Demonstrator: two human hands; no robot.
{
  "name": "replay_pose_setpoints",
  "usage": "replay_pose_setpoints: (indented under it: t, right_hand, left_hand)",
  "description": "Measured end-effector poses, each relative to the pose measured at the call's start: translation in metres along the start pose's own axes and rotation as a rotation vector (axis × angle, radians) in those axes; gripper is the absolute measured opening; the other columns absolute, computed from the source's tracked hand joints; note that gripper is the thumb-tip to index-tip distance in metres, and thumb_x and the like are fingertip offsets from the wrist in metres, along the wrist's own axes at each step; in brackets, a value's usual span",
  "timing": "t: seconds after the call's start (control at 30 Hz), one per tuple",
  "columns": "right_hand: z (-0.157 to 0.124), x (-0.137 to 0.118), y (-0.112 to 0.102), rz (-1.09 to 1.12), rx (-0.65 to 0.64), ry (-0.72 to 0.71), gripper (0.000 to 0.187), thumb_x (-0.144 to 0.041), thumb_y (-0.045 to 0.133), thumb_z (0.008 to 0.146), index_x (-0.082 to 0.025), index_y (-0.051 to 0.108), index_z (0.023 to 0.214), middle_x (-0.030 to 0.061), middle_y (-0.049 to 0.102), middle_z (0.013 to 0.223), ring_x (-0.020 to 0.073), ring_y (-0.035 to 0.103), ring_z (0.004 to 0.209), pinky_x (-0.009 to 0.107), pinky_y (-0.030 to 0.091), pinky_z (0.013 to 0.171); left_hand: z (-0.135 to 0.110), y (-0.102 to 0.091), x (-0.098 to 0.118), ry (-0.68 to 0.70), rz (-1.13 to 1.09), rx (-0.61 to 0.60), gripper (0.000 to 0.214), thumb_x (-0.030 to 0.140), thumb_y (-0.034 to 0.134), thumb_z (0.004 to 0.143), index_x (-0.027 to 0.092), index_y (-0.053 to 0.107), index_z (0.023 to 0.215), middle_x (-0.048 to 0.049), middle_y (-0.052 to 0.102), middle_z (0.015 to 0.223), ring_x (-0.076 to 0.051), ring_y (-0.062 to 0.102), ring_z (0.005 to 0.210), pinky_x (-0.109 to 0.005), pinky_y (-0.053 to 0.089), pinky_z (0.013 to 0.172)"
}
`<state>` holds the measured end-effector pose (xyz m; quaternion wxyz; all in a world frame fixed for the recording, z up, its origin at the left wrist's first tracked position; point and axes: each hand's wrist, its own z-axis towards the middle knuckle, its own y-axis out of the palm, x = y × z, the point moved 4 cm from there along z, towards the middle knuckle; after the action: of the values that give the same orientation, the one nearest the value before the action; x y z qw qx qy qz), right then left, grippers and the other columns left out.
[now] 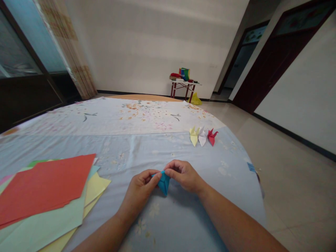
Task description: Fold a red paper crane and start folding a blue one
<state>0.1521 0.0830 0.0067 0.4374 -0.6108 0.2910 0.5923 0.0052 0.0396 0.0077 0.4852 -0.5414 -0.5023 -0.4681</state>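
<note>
A small folded piece of blue paper (164, 184), pointed at its lower end, is held just above the cloth-covered table between both hands. My left hand (144, 186) pinches its upper left side with thumb and fingers. At its top right corner, the thumb and forefinger of my right hand (183, 175) are closed on it. Part of the paper is hidden behind the fingertips. Farther off to the right stand three folded paper cranes: a yellow crane (194, 136), a white crane (202, 137) and a red crane (212, 137).
On the left lies a stack of coloured paper sheets, with an orange-red sheet (49, 189) on top. A flowered tablecloth (126, 154) covers the round table. A small side table (185, 83) bearing a colourful bag (184, 74) stands by the far wall.
</note>
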Motion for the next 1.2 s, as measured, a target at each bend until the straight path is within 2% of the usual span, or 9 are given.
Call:
replay_pose_setpoints:
  t: [0.37,0.67,0.8,0.9,1.2]
  right_hand:
    - [-0.001,-0.007,0.003,-0.162,-0.014,-0.053,0.015,-0.028,0.055,0.079,-0.014,0.06,0.08,-0.0007,0.056,0.069,0.0088,0.046,0.062,0.02,0.038,0.058]
    - [-0.003,-0.014,0.008,-0.26,0.057,-0.093,0.011,-0.024,0.055,0.077,-0.014,0.059,0.076,-0.002,0.053,0.064,0.0079,0.044,0.057,0.019,0.035,0.054]
    - [-0.001,-0.007,0.006,-0.149,0.065,-0.021,0.017,-0.03,0.058,0.076,-0.014,0.061,0.078,-0.0009,0.056,0.066,0.0083,0.046,0.058,0.02,0.037,0.054]
    - [0.0,-0.001,0.003,-0.049,0.053,0.053,0.02,-0.033,0.062,0.074,-0.013,0.061,0.074,-0.0014,0.056,0.06,0.0081,0.047,0.054,0.02,0.037,0.052]
    - [0.005,0.004,-0.003,0.142,0.063,0.088,0.029,-0.04,0.069,0.066,-0.013,0.06,0.067,-0.0011,0.058,0.056,0.0088,0.051,0.05,0.021,0.04,0.05]
  left_hand:
    - [0.0,-0.002,0.0,0.111,0.163,0.037,0.023,0.037,0.058,0.075,0.016,0.068,0.077,-0.0005,0.066,0.069,-0.015,0.058,0.066,-0.024,0.044,0.062]
    - [0.002,-0.003,-0.003,0.095,0.178,0.029,0.025,0.04,0.058,0.074,0.016,0.066,0.074,0.0006,0.062,0.064,-0.013,0.055,0.062,-0.022,0.042,0.058]
    - [0.003,-0.005,-0.003,0.096,0.172,0.043,0.025,0.04,0.06,0.074,0.016,0.066,0.072,-0.0001,0.063,0.064,-0.014,0.055,0.063,-0.022,0.042,0.059]
    - [0.004,-0.005,-0.003,0.079,0.154,0.032,0.025,0.039,0.061,0.073,0.015,0.067,0.071,-0.0008,0.064,0.063,-0.014,0.056,0.062,-0.023,0.043,0.058]
    - [0.005,-0.003,0.0,-0.033,-0.1,-0.069,0.03,0.04,0.058,0.076,0.013,0.069,0.082,-0.0047,0.069,0.069,-0.018,0.063,0.067,-0.03,0.05,0.069]
